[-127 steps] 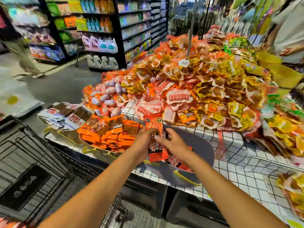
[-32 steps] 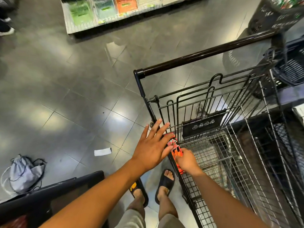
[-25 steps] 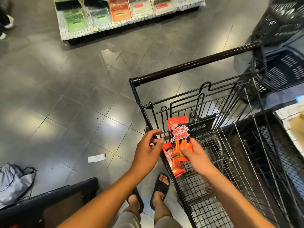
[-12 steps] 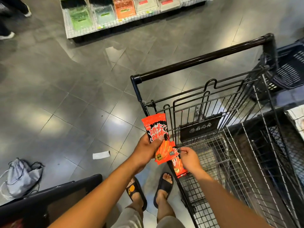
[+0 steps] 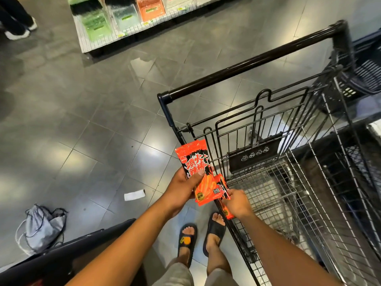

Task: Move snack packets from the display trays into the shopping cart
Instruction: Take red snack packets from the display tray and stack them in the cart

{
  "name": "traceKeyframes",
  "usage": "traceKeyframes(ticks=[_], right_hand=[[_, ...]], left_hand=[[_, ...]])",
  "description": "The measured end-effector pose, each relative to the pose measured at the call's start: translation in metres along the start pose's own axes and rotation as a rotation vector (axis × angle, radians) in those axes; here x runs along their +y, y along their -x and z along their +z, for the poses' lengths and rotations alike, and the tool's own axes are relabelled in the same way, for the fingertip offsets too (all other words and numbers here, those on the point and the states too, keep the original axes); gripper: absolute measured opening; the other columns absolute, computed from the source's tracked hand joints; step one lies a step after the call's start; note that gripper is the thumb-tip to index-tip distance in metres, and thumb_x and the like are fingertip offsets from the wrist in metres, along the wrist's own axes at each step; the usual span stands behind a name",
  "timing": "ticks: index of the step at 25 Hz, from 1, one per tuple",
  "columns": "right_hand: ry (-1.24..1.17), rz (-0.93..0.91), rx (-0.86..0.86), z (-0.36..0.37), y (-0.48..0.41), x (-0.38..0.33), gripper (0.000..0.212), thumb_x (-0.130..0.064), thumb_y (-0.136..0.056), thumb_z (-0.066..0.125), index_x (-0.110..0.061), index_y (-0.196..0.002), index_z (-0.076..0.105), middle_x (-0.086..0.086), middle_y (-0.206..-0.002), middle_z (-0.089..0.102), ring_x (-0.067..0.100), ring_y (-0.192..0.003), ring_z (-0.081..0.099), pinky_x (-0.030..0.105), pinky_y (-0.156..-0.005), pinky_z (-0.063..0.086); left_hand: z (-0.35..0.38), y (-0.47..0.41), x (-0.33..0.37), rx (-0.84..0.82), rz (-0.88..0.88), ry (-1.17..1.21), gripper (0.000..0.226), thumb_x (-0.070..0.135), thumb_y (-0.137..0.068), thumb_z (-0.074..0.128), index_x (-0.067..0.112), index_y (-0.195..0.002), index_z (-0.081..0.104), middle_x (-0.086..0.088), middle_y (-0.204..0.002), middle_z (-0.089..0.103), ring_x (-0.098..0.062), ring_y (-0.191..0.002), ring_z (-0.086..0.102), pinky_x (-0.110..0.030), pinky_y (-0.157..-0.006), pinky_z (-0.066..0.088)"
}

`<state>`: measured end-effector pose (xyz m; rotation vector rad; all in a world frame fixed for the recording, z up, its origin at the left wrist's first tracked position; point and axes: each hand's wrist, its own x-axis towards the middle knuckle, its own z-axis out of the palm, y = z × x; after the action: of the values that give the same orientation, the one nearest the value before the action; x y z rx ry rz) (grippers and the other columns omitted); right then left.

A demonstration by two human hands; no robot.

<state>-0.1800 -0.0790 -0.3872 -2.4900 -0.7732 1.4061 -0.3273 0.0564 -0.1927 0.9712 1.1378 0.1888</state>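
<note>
Over grey tiles (image 5: 103, 120), left hand (image 5: 181, 186) is gripping a seemingly light, slippery packet (image 5: 193, 159) mid-body; right hand (image 5: 237, 203) is pinching a second packet (image 5: 222, 185) edgewise.

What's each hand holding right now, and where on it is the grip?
Left hand grips a red snack packet around its middle, thumb across the front. Right hand pinches a second red packet midway along its side edge.

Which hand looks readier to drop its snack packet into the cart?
Right. The right hand pinches its packet over the cart; the left hand grips the other packet outside the rim.
</note>
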Motion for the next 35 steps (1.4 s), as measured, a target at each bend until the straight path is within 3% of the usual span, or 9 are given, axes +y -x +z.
traceKeyframes(ticks=[2,9,12,16,18,21,23,25,35], right_hand=[[-0.054,0.023,-0.007,-0.004,0.009,-0.003,0.032,-0.021,-0.090,0.069,-0.018,-0.122,0.066,0.001,-0.104,0.071,0.013,-0.080,0.068,0.032,-0.075,0.058],[-0.369,0.041,0.165,-0.050,0.099,-0.001,0.032,-0.021,-0.102,0.055,-0.018,-0.133,0.049,0.005,-0.097,0.070,0.022,-0.071,0.070,0.038,-0.061,0.057],[-0.610,0.031,0.299,-0.064,0.166,0.007,0.022,-0.015,-0.101,0.052,-0.022,-0.121,0.050,0.008,-0.099,0.071,0.028,-0.084,0.072,0.050,-0.078,0.060],[-0.882,0.062,0.541,-0.061,0.263,0.021,0.016,-0.006,-0.096,0.052,-0.017,-0.107,0.055,0.006,-0.097,0.066,0.017,-0.081,0.062,0.031,-0.071,0.049],[-1.052,0.070,0.657,-0.049,0.309,0.032,0.010,-0.005,-0.096,0.056,-0.014,-0.099,0.057,0.005,-0.090,0.064,0.016,-0.077,0.059,0.031,-0.068,0.045],[-1.188,0.027,0.827,-0.015,0.371,0.056,0.008,-0.014,-0.096,0.065,-0.007,-0.099,0.062,0.002,-0.088,0.069,0.005,-0.075,0.063,0.026,-0.071,0.048],[-1.231,0.044,0.903,0.011,0.403,0.074,0.012,-0.014,-0.094,0.069,-0.006,-0.101,0.064,0.001,-0.088,0.071,-0.001,-0.075,0.064,0.016,-0.069,0.047],[-1.312,0.086,0.950,0.040,0.430,0.097,0.011,-0.015,-0.093,0.070,-0.010,-0.102,0.065,0.002,-0.092,0.074,0.005,-0.081,0.067,0.022,-0.074,0.049],[-1.569,0.282,1.198,0.134,0.566,0.263,0.014,-0.007,-0.093,0.068,-0.005,-0.107,0.065,0.007,-0.093,0.075,0.006,-0.076,0.068,0.017,-0.066,0.051]], left_hand=[[0.001,0.001,0.001,0.015,0.003,-0.018,0.022,0.032,-0.102,0.059,0.025,-0.122,0.059,-0.001,-0.110,0.077,-0.023,-0.102,0.075,-0.043,-0.088,0.061],[0.007,0.030,0.005,-0.016,0.061,-0.141,0.011,0.028,-0.106,0.055,0.032,-0.115,0.057,0.001,-0.107,0.076,-0.016,-0.094,0.075,-0.038,-0.083,0.058],[0.007,0.060,0.001,-0.091,0.061,-0.163,0.015,0.017,-0.104,0.057,0.026,-0.115,0.060,-0.004,-0.107,0.078,-0.018,-0.089,0.076,-0.038,-0.082,0.058],[0.015,0.102,-0.012,-0.279,0.062,-0.274,0.017,0.014,-0.099,0.062,0.025,-0.112,0.062,-0.016,-0.105,0.076,-0.040,-0.097,0.074,-0.056,-0.093,0.057],[0.028,0.126,-0.020,-0.382,0.103,-0.362,0.015,0.009,-0.099,0.059,0.020,-0.110,0.058,-0.012,-0.085,0.076,-0.028,-0.073,0.075,-0.045,-0.070,0.062],[0.056,0.173,-0.036,-0.518,0.133,-0.497,0.019,0.000,-0.099,0.052,0.018,-0.094,0.051,0.004,-0.057,0.056,-0.005,-0.042,0.050,-0.024,-0.042,0.039],[0.076,0.195,-0.053,-0.594,0.143,-0.572,0.017,-0.002,-0.099,0.051,0.014,-0.092,0.049,-0.002,-0.061,0.051,-0.009,-0.045,0.045,-0.022,-0.042,0.038],[0.100,0.215,-0.074,-0.670,0.161,-0.628,0.010,-0.001,-0.100,0.052,0.008,-0.097,0.055,-0.010,-0.071,0.053,-0.014,-0.053,0.049,-0.021,-0.045,0.042],[0.249,0.354,-0.206,-0.960,0.024,-0.752,0.012,-0.003,-0.104,0.048,0.007,-0.104,0.055,-0.005,-0.061,0.062,-0.011,-0.048,0.063,-0.021,-0.043,0.048]])
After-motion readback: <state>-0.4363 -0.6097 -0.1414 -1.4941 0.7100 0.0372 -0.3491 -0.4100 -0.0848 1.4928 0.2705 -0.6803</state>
